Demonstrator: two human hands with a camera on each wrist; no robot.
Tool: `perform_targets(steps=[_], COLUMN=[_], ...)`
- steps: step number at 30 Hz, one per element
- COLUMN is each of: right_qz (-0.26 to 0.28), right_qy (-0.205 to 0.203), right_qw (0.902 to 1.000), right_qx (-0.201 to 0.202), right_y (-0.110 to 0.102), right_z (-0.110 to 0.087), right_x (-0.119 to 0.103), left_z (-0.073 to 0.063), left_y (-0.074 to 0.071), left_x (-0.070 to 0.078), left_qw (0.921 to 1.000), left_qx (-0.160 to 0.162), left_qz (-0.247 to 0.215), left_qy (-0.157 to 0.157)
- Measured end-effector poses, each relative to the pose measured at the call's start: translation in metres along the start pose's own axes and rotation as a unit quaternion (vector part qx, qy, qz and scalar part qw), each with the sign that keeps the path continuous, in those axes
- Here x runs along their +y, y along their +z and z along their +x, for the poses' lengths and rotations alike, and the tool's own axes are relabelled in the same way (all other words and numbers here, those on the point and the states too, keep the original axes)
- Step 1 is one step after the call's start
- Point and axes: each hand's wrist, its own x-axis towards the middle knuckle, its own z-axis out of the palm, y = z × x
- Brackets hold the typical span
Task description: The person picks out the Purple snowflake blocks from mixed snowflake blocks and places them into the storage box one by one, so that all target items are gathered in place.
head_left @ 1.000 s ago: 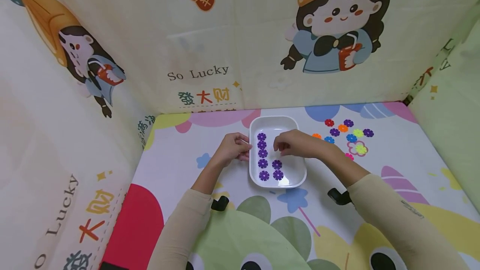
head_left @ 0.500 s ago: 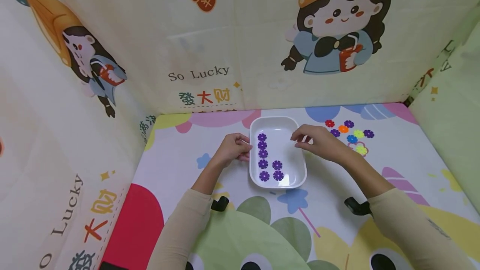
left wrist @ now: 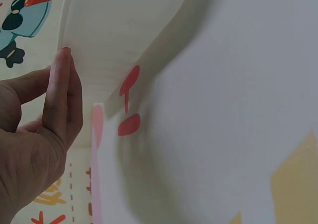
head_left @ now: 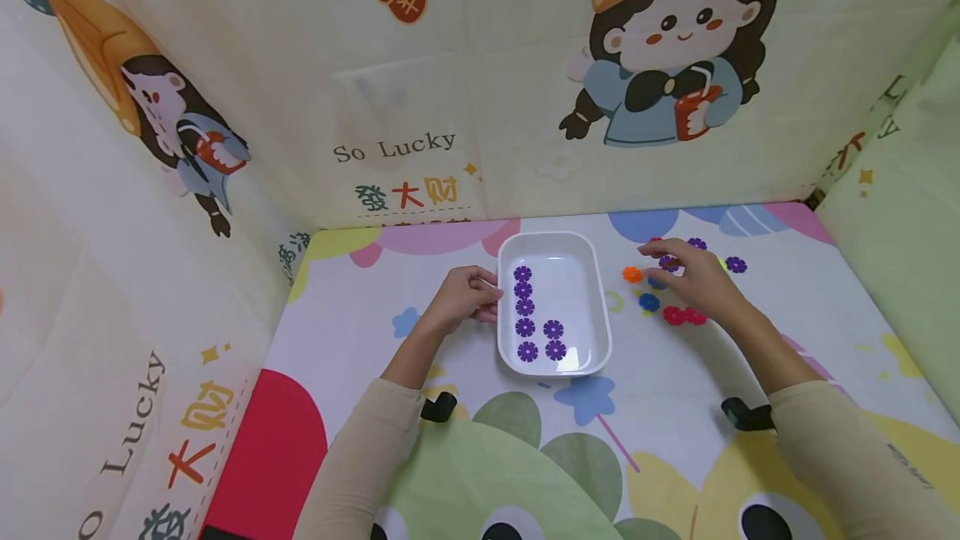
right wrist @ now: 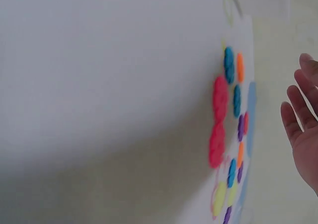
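My left hand grips the left rim of a white tray; in the left wrist view its fingers reach up against the tray's outer wall. Inside the tray lie small purple flower-shaped discs, one column along the left and a pair beside it. Right of the tray, my right hand is over a scatter of similar discs, thumb and fingers spread apart with nothing between them. Close by are an orange disc, a blue disc and red discs. The hand hides part of the scatter.
The table carries a printed cloth with cartoon shapes. Patterned fabric walls rise behind it and at both sides. A purple disc lies at the right of the scatter. Black wrist cameras sit at both cuffs.
My right hand has moved from above the tray rightward to the loose discs, and its fingers have spread. The left hand, the tray and the discs inside stay as they were.
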Motion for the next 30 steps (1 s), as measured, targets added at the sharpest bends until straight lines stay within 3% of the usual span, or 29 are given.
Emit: perform_targets(steps=[6,19,30], right_qz=[-0.005,-0.064,-0.056], right_qy=[0.086,0.084,0.092], right_qw=[0.9960,0.9921,0.9909], right_qx=[-0.023,-0.067,-0.081], right_y=[-0.004,-0.010,-0.005], right_z=[0.002,0.013,0.026], right_x=[0.018,0.046,0.059], left_z=[0.000,0.002,0.000], left_y=[0.000,0.000,0.000], left_x=[-0.001,-0.004,-0.001], left_qw=[1.0000,1.0000,1.0000], left_qx=[0.004,0.000,-0.001], left_qz=[0.001,-0.003,0.000], left_qy=[0.001,0.003,0.004])
